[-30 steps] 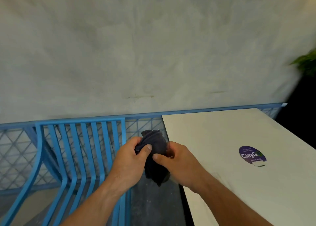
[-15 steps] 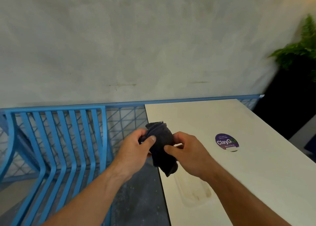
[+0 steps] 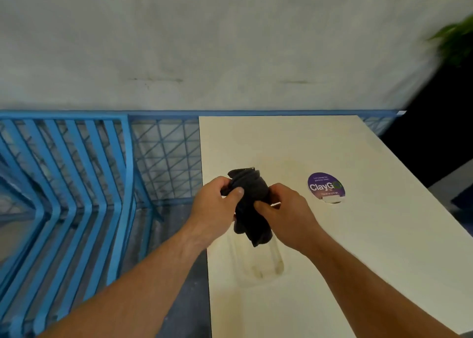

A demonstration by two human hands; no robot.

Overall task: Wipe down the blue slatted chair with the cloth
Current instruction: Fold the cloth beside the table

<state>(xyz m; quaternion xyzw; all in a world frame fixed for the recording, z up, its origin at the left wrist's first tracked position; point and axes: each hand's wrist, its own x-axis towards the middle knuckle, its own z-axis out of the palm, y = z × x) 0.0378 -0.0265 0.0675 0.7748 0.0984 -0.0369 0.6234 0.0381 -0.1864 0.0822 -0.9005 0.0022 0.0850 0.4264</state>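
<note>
Head view: both hands, left hand (image 3: 215, 204) and right hand (image 3: 289, 214), grip the bunched dark cloth (image 3: 252, 204) over the bench's (image 3: 358, 261) left edge, probably folding a wiping pad for the blue slatted chair (image 3: 76, 184).

We see a cloth (image 3: 252, 204) of very dark navy, close to black, plain and without any print. The chair (image 3: 76, 184) is bright sky blue, its slats making a pattern of parallel stripes that bend into chevrons. Behind it we see a fence (image 3: 166, 156) in the same blue family (a shade duller), its wires crossing in a diagonal lattice. The table (image 3: 358, 261) is pale cream, marked with faint yellowish stains. On it we see a round sticker (image 3: 325, 187), purple with white lettering and a touch of green. The wall (image 3: 204, 43) is mottled grey-white with dark streaks, and the plant (image 3: 455, 40) is green.
</note>
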